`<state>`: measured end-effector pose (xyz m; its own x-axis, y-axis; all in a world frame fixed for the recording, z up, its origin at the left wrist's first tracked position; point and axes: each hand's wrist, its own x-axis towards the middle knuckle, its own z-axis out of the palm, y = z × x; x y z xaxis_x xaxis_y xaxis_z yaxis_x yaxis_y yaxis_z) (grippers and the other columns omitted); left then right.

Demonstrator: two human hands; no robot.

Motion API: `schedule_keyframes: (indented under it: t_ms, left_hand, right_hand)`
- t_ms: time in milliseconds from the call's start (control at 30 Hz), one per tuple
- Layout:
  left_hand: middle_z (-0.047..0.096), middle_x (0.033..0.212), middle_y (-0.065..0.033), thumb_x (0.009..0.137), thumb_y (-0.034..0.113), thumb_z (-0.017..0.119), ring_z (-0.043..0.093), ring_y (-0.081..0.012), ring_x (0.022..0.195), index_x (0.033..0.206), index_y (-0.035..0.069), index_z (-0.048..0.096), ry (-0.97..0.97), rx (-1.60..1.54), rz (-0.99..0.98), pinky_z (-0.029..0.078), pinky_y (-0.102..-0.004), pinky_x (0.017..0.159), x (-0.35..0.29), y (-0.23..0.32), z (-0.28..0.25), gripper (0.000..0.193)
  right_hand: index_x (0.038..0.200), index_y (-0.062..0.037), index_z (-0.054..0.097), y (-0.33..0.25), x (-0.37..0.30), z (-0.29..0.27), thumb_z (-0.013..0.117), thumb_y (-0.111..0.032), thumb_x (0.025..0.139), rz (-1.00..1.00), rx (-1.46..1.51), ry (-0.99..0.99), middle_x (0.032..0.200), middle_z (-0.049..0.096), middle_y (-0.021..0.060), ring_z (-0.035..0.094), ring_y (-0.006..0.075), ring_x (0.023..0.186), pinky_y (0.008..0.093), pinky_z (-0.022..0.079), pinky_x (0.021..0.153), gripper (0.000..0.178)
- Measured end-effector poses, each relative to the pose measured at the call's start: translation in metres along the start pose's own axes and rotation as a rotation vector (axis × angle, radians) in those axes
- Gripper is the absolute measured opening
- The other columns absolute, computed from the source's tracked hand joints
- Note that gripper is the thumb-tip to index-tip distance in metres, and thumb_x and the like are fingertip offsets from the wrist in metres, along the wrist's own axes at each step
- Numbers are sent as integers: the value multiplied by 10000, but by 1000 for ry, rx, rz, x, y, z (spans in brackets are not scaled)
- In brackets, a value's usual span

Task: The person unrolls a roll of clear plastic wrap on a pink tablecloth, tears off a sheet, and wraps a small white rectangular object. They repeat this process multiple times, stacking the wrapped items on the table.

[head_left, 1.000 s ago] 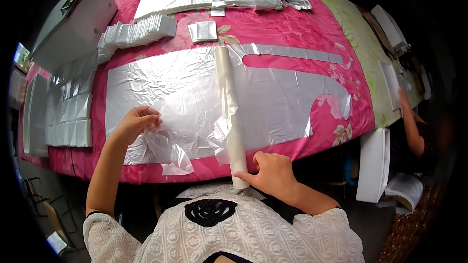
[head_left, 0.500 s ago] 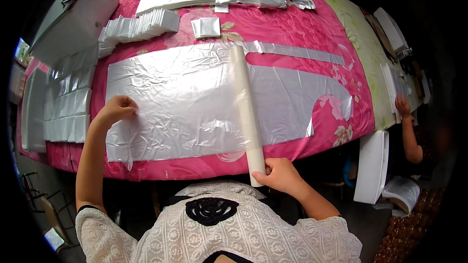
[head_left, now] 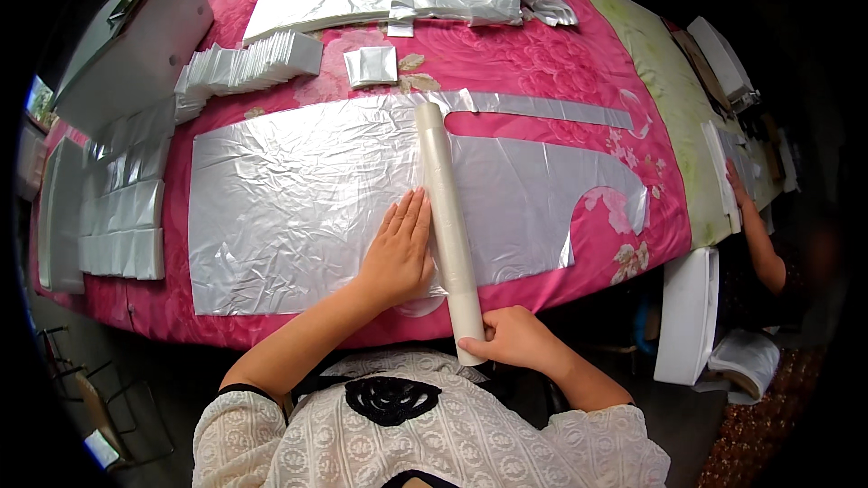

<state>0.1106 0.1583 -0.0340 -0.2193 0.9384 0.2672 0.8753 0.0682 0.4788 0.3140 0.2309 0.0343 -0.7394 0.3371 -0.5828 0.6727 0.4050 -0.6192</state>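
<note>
A thin silvery plastic sheet (head_left: pixel 271 226), cut like an apron with a long strap and a curved notch at its right end, lies spread on the pink flowered cloth (head_left: pixel 597 248). Across it lies a long whitish roll of plastic film (head_left: pixel 449 217), its near end sticking out past the table edge. My right hand (head_left: pixel 520 339) is closed on that near end, thumb on top. Just left of the roll, my left hand (head_left: pixel 402 248) rests flat on the sheet, fingers stretched out and pointing away from me, holding nothing.
Behind the sheet lie a stack of silvery sheets (head_left: pixel 316 0), a small folded packet (head_left: pixel 371 66) and a row of folded packets (head_left: pixel 244 68). More packets (head_left: pixel 122 253) and a white box (head_left: pixel 136 45) stand at left. At right is another person's arm (head_left: pixel 759 235) near white boxes.
My left hand has left the sheet's left end, where its fingers were pinched, and moved right to lie flat beside the roll. My right hand still grips the roll.
</note>
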Motion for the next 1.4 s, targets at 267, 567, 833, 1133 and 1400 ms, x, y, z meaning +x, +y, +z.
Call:
schedule_keyframes:
  t_ms: [267,567,833,1133,1400]
  left_hand:
    - [276,1375,-317,807,205,383,245,-404,1318,1295,-158,281,-18,158,13,153,-456,1095,0,1,6,616]
    - [260,1385,-314,799,204,381,231,-403,1324,1303,-156,272,-47,157,-7,150,-456,1095,1,2,8,628]
    - [263,1381,-316,774,179,403,226,-404,1325,1304,-155,266,-22,109,-5,144,-460,1096,0,3,6,642]
    - [264,1379,-318,753,176,405,237,-407,1319,1297,-156,275,-16,109,-12,156,-464,1093,-1,1,9,650]
    - [289,1364,-324,842,254,434,301,-423,1286,1286,-144,290,183,122,123,219,-491,1062,2,0,15,613]
  right_hand:
    - [776,22,654,-14,121,-70,584,-469,837,-37,204,35,650,618,61,563,110,551,237,460,541,499]
    - [1029,7,556,-21,251,-138,511,-316,892,-165,1534,268,1023,610,140,584,222,926,355,491,796,354]
    - [1150,-3,452,73,202,-253,393,-310,912,-598,2012,728,1151,566,174,565,348,1024,492,434,884,392]
    - [1332,29,328,-97,143,-187,464,-367,921,-989,849,618,1295,471,175,430,249,1224,369,324,1026,587]
    - [1328,8,360,-199,232,54,527,-502,825,-963,-432,256,1314,382,273,261,387,1300,460,193,1068,735]
